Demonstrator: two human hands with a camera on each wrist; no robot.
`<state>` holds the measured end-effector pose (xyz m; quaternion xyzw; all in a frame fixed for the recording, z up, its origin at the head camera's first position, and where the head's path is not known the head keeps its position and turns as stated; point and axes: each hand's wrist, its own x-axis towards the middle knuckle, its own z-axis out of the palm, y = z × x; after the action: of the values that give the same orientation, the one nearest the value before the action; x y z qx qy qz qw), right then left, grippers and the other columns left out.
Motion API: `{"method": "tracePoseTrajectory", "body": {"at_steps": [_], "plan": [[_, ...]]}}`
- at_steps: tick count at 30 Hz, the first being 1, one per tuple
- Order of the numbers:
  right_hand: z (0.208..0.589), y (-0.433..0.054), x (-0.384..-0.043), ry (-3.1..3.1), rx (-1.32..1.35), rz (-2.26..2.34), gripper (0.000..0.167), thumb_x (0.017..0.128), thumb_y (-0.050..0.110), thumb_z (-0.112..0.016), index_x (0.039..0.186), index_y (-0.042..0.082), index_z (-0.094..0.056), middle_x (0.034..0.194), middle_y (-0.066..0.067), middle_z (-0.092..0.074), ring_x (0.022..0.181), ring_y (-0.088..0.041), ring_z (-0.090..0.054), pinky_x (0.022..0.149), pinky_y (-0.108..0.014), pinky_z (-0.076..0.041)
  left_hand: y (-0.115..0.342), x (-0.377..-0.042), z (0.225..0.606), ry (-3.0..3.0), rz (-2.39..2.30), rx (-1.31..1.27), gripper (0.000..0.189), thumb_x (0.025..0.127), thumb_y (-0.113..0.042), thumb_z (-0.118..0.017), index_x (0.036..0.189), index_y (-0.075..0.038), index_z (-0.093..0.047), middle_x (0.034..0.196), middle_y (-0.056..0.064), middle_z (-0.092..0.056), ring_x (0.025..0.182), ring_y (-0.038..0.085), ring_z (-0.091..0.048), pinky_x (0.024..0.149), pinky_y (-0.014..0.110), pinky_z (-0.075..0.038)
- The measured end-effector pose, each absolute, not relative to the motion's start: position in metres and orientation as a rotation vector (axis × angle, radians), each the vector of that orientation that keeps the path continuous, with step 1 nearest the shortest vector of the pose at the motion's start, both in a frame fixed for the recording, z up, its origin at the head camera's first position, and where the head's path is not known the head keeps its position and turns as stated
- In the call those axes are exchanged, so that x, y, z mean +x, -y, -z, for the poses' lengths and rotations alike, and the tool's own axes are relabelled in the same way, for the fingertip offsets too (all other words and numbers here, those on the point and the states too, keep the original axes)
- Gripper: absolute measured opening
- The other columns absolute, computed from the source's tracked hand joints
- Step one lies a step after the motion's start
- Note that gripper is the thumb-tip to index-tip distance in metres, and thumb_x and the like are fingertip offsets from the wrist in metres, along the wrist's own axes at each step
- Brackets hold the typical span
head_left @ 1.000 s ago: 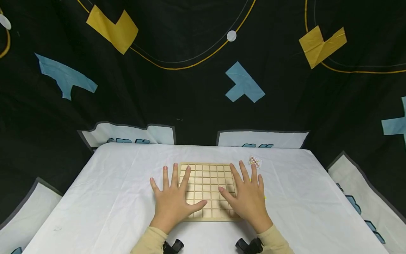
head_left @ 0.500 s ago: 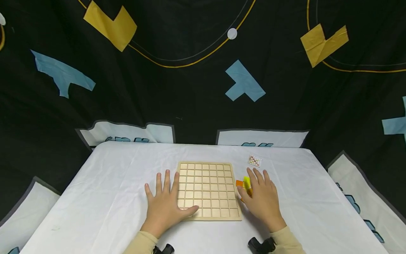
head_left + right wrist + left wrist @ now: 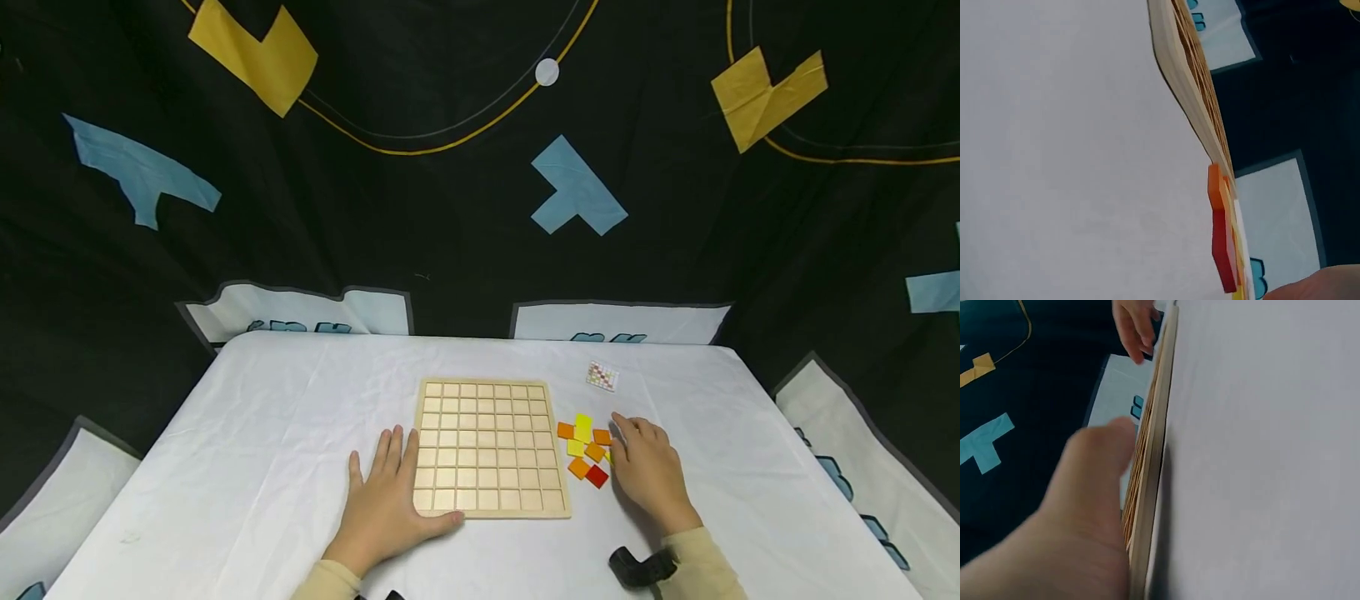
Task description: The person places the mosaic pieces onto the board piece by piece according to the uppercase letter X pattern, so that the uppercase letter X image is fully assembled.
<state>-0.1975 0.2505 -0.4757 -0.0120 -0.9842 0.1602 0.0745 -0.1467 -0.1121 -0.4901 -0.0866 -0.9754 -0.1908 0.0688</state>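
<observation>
Shifted rightward, right fingers point(image 3: 632, 432) bend beside tiles point(image 3: 594, 452), hold unclear; left fingers point(image 3: 394, 452) extend by the board point(image 3: 487, 442).

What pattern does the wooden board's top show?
The board bears a grid of pale squares with thin darker lines between; best seen in the head view.

Tabletop point(image 3: 247, 433) is covered in a white cloth point(image 3: 750, 500), light creases, faint smudge point(image 3: 130, 538) near the left edge (left as seen from the near side). Wooden grid board point(image 3: 486, 437) sits flat mid-table, square cells, raised rim. Just off its right side I see loose square tiles point(image 3: 595, 452) in a tight cluster: orange, yellow, a red tile point(image 3: 597, 477) at the near end, right by an orange one. Can't tell if some overlap. Past the cluster, near the board's far right corner but apart from it, a small card point(image 3: 602, 376) with a coloured pattern
</observation>
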Motion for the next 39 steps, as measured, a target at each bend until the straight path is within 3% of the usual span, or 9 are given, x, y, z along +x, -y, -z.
{"method": "tracePoseTrajectory", "body": {"at_steps": [8,16,20,24,33,39], "plan": [[0.488,-0.252,-0.207,2.963,-0.020,-0.601,0.037,0.101,0.019,-0.054,0.138,0.015,-0.060,0.128,-0.017,-0.054,0.129,-0.042,-0.037,0.102,-0.063,-0.036,0.113,-0.145,0.500,2.937,0.587,-0.283,0.130,0.067,-0.091,-0.054,0.157,-0.003,-0.024,0.163,0.021,-0.024,0.153,0.039,-0.019,0.119,0.068,-0.011],[0.486,-0.250,-0.211,2.931,-0.051,-0.668,0.026,0.096,0.020,-0.063,0.120,0.010,-0.068,0.125,-0.017,-0.057,0.126,-0.041,-0.038,0.102,-0.062,-0.036,0.114,-0.145,0.499,2.941,0.582,-0.269,0.130,0.067,-0.091,-0.055,0.156,-0.001,-0.025,0.163,0.021,-0.024,0.153,0.039,-0.019,0.120,0.065,-0.012],[0.483,-0.249,-0.212,2.908,-0.075,-0.706,0.021,0.093,0.019,-0.069,0.112,0.009,-0.066,0.112,-0.014,-0.064,0.109,-0.034,-0.047,0.089,-0.049,-0.044,0.113,-0.145,0.499,2.931,0.576,-0.277,0.129,0.068,-0.090,-0.056,0.156,0.000,-0.026,0.162,0.021,-0.025,0.152,0.039,-0.020,0.120,0.066,-0.014],[0.480,-0.248,-0.214,2.894,-0.119,-0.765,0.020,0.092,0.018,-0.071,0.109,0.011,-0.065,0.099,-0.008,-0.066,0.092,-0.025,-0.047,0.074,-0.033,-0.041,0.113,-0.144,0.498,2.927,0.587,-0.286,0.128,0.068,-0.089,-0.057,0.155,0.000,-0.026,0.162,0.021,-0.025,0.152,0.039,-0.020,0.120,0.065,-0.015],[0.466,-0.219,-0.226,2.856,-0.055,-0.971,0.018,0.095,0.019,-0.066,0.112,0.013,-0.064,0.100,-0.006,-0.065,0.084,-0.021,-0.044,0.060,-0.026,-0.038,0.115,-0.144,0.498,2.933,0.638,-0.310,0.128,0.069,-0.087,-0.058,0.155,0.003,-0.026,0.163,0.017,-0.025,0.153,0.036,-0.020,0.124,0.056,-0.018],[0.459,-0.183,-0.242,2.854,0.077,-1.053,0.015,0.095,0.019,-0.067,0.109,0.014,-0.065,0.094,-0.003,-0.065,0.073,-0.017,-0.047,0.058,-0.025,-0.038,0.115,-0.144,0.499,2.944,0.654,-0.303,0.128,0.069,-0.088,-0.058,0.155,0.002,-0.026,0.164,0.016,-0.024,0.153,0.035,-0.019,0.124,0.056,-0.018]]}}
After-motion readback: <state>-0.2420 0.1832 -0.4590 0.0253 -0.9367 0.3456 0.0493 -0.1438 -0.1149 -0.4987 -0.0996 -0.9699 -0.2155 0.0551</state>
